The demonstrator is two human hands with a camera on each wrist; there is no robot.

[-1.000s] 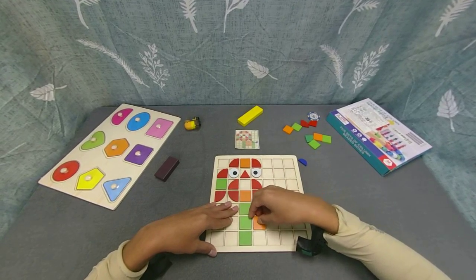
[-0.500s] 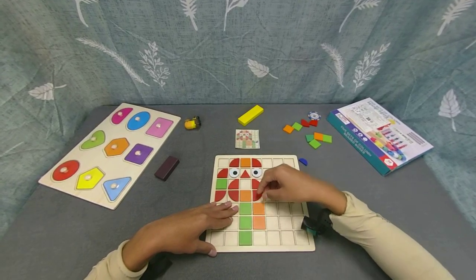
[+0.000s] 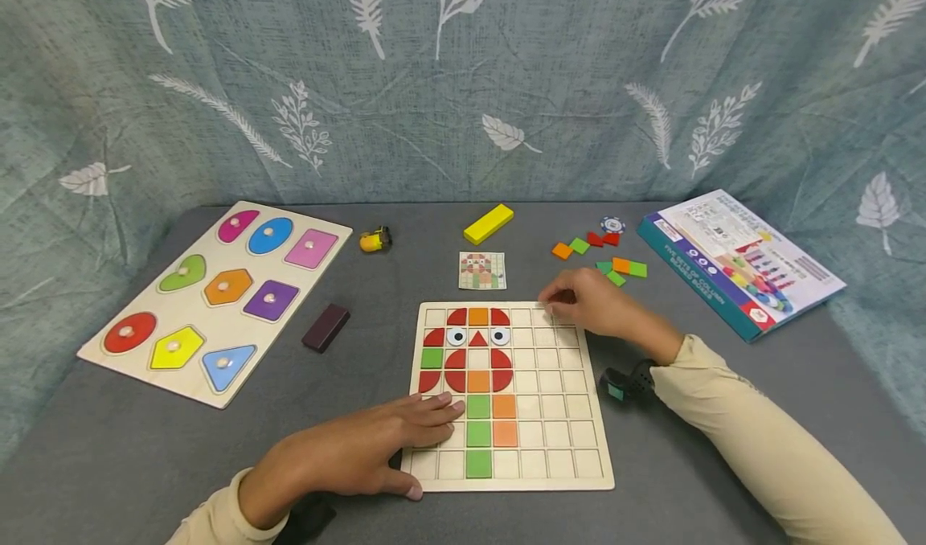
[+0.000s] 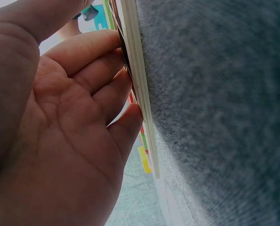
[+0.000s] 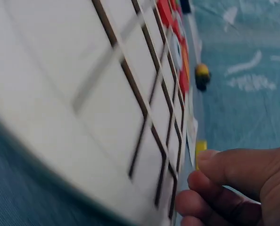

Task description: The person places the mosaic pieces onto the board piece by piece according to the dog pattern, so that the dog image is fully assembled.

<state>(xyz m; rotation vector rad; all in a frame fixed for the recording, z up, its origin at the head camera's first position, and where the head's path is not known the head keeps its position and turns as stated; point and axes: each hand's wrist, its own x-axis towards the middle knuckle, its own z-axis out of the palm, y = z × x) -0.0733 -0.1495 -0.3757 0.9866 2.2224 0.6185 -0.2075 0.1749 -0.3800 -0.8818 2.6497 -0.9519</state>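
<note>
Resting flat with straight fingers on the lower left of the grid board (image 3: pixel 557 416) at frame centre, the left hand (image 3: pixel 362 452) steadies it, while the right hand (image 3: pixel 589 304), fingers curled and holding nothing visible, hovers at the board's upper right corner, left of the box (image 3: pixel 731 260) reading "FIVE SETS OF COLUMN SHAPED BLOCKS".

Shape puzzle (image 3: pixel 217 300), brown block (image 3: pixel 325 327)
</note>
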